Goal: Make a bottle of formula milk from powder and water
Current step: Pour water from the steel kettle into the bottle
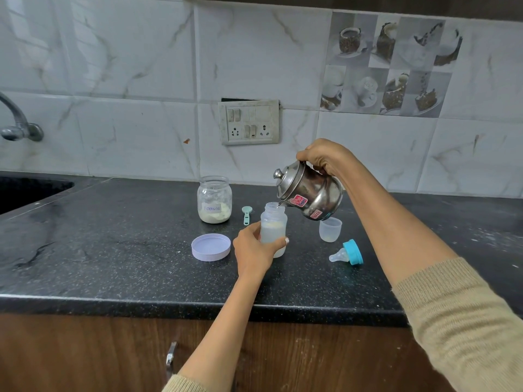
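A clear baby bottle (pixel 273 222) stands open on the black counter, holding cloudy liquid with powder on top. My left hand (pixel 253 248) grips its lower body. My right hand (pixel 324 158) holds a steel kettle (pixel 310 190) by its handle, tilted left with the spout over the bottle's mouth. An open glass jar (pixel 214 200) labelled Formula, partly full of powder, stands behind on the left. A small green scoop (pixel 246 215) lies between jar and bottle.
The jar's lilac lid (pixel 210 247) lies left of my left hand. A clear bottle cap (pixel 330 229) and a teat with blue collar (pixel 349 252) lie to the right. A sink (pixel 25 190) and tap (pixel 17 123) are at far left; a socket panel (pixel 249 121) is on the tiled wall.
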`<state>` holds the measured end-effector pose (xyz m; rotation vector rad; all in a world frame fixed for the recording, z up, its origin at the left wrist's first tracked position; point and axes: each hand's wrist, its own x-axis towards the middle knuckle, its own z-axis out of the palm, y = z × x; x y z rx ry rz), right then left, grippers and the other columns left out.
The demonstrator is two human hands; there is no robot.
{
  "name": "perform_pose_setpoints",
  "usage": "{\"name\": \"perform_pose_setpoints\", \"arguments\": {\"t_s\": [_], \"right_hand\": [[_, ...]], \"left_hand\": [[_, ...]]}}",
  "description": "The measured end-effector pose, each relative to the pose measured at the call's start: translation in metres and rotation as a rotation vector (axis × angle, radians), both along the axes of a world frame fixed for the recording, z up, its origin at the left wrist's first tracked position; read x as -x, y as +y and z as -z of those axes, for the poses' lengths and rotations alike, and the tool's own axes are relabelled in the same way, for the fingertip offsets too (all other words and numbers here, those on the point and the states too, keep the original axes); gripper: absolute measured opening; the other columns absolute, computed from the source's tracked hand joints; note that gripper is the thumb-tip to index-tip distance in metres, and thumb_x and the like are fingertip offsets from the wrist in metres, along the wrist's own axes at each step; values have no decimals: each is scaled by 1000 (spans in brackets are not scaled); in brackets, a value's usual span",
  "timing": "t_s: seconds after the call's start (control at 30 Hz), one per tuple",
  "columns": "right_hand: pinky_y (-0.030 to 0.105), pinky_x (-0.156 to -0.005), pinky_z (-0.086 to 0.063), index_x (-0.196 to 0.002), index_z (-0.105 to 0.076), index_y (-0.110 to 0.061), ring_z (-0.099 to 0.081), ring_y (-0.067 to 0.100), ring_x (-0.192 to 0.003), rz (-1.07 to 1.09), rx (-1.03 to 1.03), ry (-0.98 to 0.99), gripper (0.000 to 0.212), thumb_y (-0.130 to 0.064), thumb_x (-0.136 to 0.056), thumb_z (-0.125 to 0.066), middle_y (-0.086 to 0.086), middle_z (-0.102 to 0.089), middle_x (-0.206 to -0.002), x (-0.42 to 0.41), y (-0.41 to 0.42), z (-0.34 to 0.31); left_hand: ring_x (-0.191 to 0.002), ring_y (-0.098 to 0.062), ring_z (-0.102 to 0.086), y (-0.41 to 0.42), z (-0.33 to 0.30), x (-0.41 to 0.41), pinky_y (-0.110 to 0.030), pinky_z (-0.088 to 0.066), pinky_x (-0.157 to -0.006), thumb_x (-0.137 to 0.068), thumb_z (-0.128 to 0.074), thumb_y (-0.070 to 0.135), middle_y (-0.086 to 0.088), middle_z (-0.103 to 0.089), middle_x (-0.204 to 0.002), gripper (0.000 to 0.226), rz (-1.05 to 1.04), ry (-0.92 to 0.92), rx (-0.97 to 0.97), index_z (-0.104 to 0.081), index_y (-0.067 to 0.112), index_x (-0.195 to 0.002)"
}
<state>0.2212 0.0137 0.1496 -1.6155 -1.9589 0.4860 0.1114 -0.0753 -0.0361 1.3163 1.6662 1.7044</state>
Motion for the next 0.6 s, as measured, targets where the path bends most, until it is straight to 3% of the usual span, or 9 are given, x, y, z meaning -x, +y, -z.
{"name": "perform_pose_setpoints", "arguments": {"t_s": [0.17,0.27,0.47,0.6], "right_hand": [[29,-55,-30,-86,-51,-7,-37,19,-55,-1,-5,-9,14,-21,-90,-54,5,-37,-62,1,-1,0],[29,-53,-30,-75,-46,-9,-35,19,-54,-1,4,-20,20,-20,-89,-54,5,-36,-61,1,-2,0],[28,-53,-31,-94,-53,-8,-38,18,-56,2,-6,-42,15,-23,-91,-54,5,-40,-65,1,-7,-2],[29,-54,-31,-91,-51,-8,-38,18,-57,0,-2,-42,15,-22,-90,-54,4,-39,-65,1,-6,-2]], "left_hand": [[-93,-15,-64,0,0,0,-24,-48,-77,-61,-86,23,-3,-71,-105,53,-3,-1,-4,-69,13,-110],[-92,-14,-63,0,0,0,-24,-47,-77,-61,-86,24,-2,-71,-106,53,-5,8,-3,-68,12,-110],[-97,-15,-63,0,1,0,-25,-48,-80,-61,-86,24,-4,-70,-110,57,-7,13,-2,-67,11,-113],[-98,-15,-63,0,0,0,-26,-49,-81,-61,-86,24,-4,-70,-110,58,-1,7,0,-67,11,-114]]}}
